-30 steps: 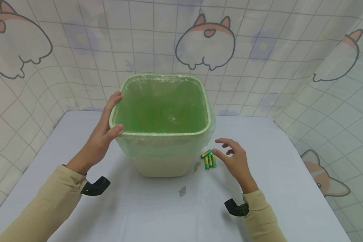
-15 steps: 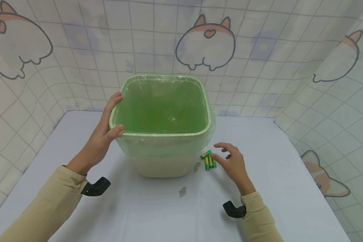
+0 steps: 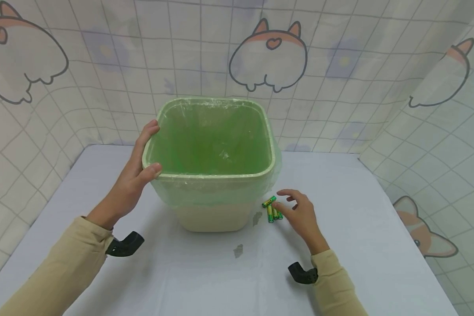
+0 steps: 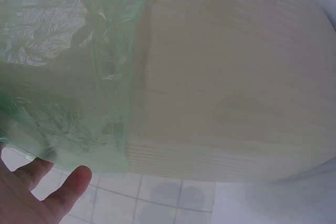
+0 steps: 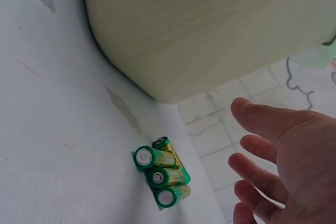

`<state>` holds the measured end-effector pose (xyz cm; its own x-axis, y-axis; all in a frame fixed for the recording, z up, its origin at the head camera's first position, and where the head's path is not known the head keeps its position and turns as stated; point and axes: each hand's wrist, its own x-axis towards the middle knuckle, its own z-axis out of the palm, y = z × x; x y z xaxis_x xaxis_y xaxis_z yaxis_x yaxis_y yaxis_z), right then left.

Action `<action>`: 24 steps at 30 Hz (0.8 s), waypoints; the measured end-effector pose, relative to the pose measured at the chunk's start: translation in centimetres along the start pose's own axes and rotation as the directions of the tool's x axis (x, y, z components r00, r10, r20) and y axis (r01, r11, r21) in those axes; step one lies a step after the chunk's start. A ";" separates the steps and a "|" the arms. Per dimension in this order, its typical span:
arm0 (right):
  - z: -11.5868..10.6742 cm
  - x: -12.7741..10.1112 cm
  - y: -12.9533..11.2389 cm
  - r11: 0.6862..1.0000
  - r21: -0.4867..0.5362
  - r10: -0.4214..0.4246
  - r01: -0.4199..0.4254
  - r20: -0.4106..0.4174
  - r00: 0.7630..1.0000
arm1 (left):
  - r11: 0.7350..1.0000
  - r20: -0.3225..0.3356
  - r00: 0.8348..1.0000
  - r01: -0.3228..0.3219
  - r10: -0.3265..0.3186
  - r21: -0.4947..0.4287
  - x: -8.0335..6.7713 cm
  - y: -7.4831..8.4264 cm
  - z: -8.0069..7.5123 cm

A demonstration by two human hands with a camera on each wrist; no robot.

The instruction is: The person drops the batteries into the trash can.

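Note:
A cream trash bin [image 3: 213, 219] stands upright on the table, lined with a thin green plastic bag [image 3: 211, 191] folded down over its rim. My left hand [image 3: 128, 186] holds the bin's left rim, with thumb and fingertips over the edge. To the right of the bin lie several green-and-yellow batteries [image 3: 270, 213], one set crosswise behind the others; they also show in the right wrist view as batteries [image 5: 167, 176] on the cloth. Above them hovers my right hand [image 3: 301, 217], thumb and fingers apart and nothing between them. In the head view its thumb partly covers the batteries.
White cloth [image 3: 205, 281] covers the table, with grey patches [image 3: 238, 250] in front of the bin. A tile-patterned curtain [image 3: 205, 52] with cartoon dogs surrounds the back and sides. Each wrist carries a black camera mount [image 3: 125, 244].
My right hand has moved slightly left and down, nearer the batteries. The left hand, bin and batteries have stayed where they were.

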<state>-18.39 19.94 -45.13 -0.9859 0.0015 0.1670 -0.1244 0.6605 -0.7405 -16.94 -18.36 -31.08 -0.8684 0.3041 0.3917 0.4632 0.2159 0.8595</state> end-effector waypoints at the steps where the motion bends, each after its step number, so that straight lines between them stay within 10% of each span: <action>1: 0.1 0.0 0.0 1.000 -0.002 0.003 -0.003 0.009 1.000 | 1.000 -0.001 1.000 0.000 0.000 0.001 0.0 0.0 0.0; 24: 1.8 0.6 0.8 0.993 -0.053 0.103 -0.101 0.040 0.994 | 1.000 -0.002 1.000 -0.001 0.001 -0.009 0.0 0.1 0.0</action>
<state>-19.33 19.15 -46.80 -0.9972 0.0394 0.0633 -0.0181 0.6958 -0.7180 -16.88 -18.33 -31.05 -0.8682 0.3021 0.3937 0.4629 0.2070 0.8619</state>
